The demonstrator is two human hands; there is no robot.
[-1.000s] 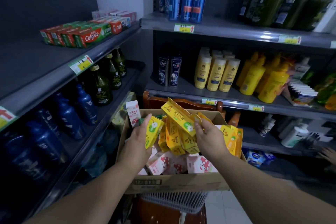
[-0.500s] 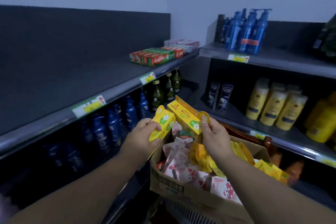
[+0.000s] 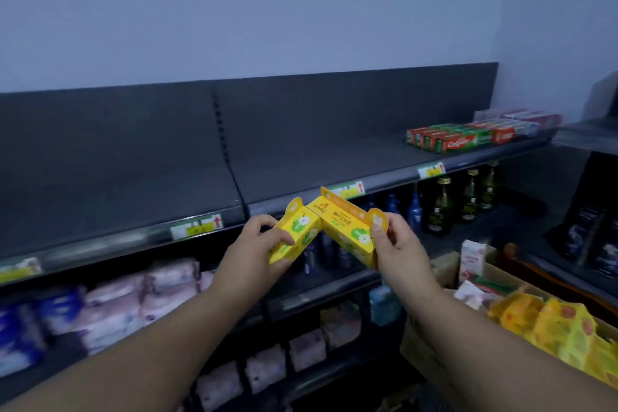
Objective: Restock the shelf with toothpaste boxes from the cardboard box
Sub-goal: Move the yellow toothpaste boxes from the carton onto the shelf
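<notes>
Head view, a dim shop aisle: we raise two toothpaste boxes to the top shelf point(image 3: 301, 164), neither yet set down. Our left hand point(image 3: 257, 244) has its grip wrapped round the left yellow box point(image 3: 296, 232). Our right hand point(image 3: 398, 244) pinches the right yellow box point(image 3: 347, 227) by its end, thumb on the front face. The two boxes touch at their upper corners, just in front of the shelf's lip.

We judge the restocking barely begun. The only stock we see on this shelf is a row of red-and-green toothpaste cartons point(image 3: 458, 140) at its far right end. The cardboard box point(image 3: 421, 354) at our right elbow holds a heap of yellow packs point(image 3: 548, 321) and some white ones.

Yellow price tags point(image 3: 197, 226) line the shelf edge. Dark bottles point(image 3: 441, 207) stand on the next shelf down, and soft pale packs point(image 3: 160, 288) fill the lower left. A plain pale wall point(image 3: 267, 10) rises behind, in bluish light.
</notes>
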